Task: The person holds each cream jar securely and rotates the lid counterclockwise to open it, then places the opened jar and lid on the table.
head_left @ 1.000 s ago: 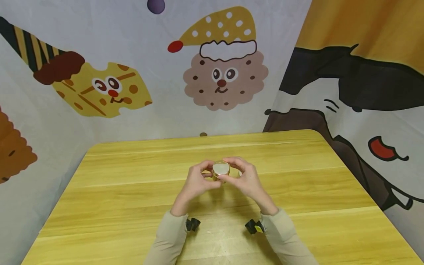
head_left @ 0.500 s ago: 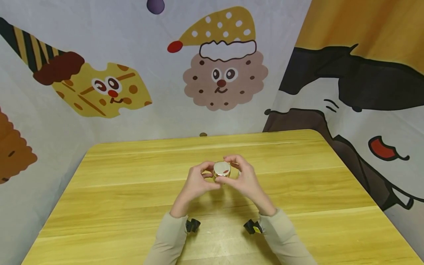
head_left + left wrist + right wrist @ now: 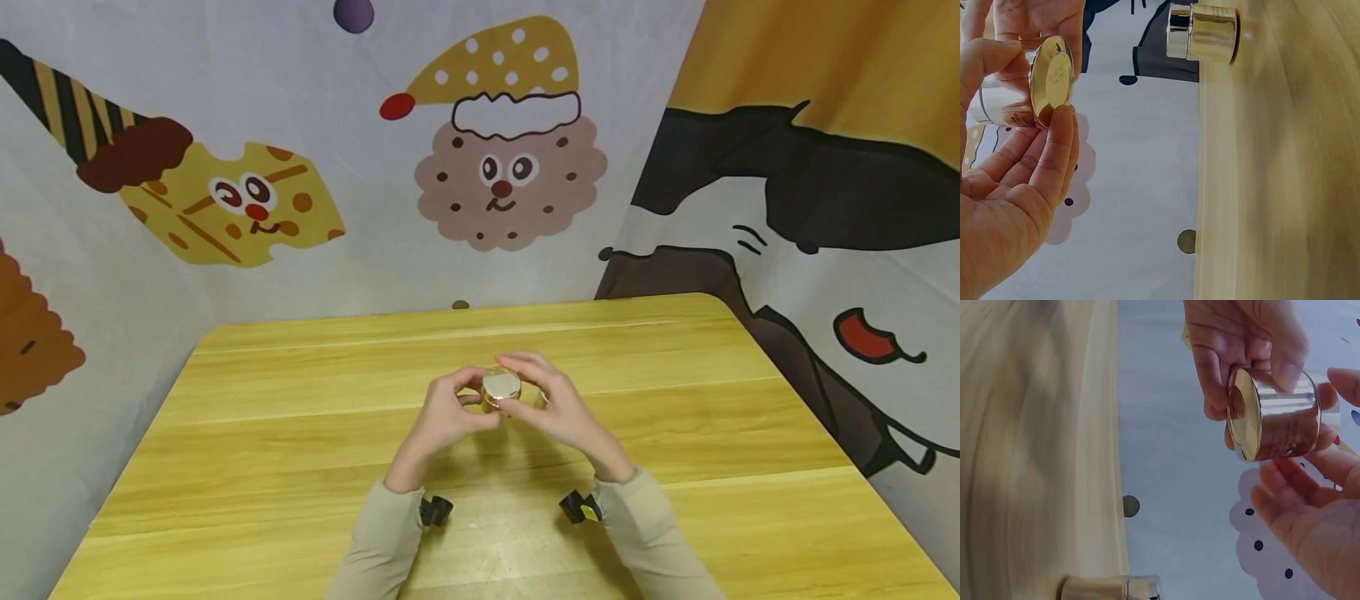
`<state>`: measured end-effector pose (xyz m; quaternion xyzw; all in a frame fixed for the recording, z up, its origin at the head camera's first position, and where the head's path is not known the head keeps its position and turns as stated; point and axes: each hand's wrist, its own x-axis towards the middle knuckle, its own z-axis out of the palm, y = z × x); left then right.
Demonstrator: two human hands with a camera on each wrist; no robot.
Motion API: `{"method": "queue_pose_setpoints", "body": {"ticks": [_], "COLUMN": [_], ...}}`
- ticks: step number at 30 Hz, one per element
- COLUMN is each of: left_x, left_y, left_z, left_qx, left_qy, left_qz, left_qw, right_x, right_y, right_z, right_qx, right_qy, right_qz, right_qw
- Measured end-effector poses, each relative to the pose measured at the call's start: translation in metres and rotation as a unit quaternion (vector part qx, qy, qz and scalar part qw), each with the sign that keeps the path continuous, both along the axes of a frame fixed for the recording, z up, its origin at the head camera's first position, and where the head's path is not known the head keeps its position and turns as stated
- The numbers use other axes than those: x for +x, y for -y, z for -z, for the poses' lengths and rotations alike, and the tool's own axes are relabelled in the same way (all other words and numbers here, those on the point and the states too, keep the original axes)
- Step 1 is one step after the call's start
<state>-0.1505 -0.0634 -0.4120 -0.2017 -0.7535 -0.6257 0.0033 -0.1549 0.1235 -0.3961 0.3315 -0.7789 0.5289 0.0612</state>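
Between both hands is a shiny gold cosmetic jar (image 3: 501, 384), upright above the table, its mirror-like lid facing up. My left hand (image 3: 445, 410) grips the body low down; in the left wrist view its fingertips press the round gold base (image 3: 1059, 78), which bears small print. With thumb in front and fingers behind, my right hand (image 3: 562, 408) holds the lid (image 3: 1331, 415) at the jar's top. Its fingers partly cover the rim. A second gold jar (image 3: 1210, 34) stands on the table, mostly hidden behind the right hand in the head view.
A yellow wood-grain table (image 3: 300, 467) spreads under the hands. Behind it hangs a pale cloth (image 3: 382, 267) printed with cartoon figures. Small black devices (image 3: 435, 510) are strapped at both wrists.
The right hand's fingers loosened and lifted off the lid's far side half a second ago, then came back round it, the wrist swinging slightly right. The left hand stays in place.
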Motion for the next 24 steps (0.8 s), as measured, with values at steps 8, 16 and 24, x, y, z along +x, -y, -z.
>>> {"method": "queue_pose_setpoints", "body": {"ticks": [8, 16, 24], "left_x": [0.000, 0.001, 0.002], "left_y": [0.000, 0.001, 0.001], "left_z": [0.001, -0.001, -0.002], "left_qx": [0.000, -0.006, -0.005], "left_qy": [-0.003, -0.014, -0.014], "left_qz": [0.003, 0.001, 0.005], "left_qw": [1.0000, 0.9999, 0.9999], "right_x": [0.014, 0.007, -0.001], "right_y": [0.012, 0.005, -0.001], "right_z": [-0.020, -0.012, 0.002], "right_qx": [-0.028, -0.017, 0.007], "right_qy": [0.042, 0.007, -0.015], "right_qz": [0.069, 0.041, 0.004], "right_qw": [0.996, 0.999, 1.000]}}
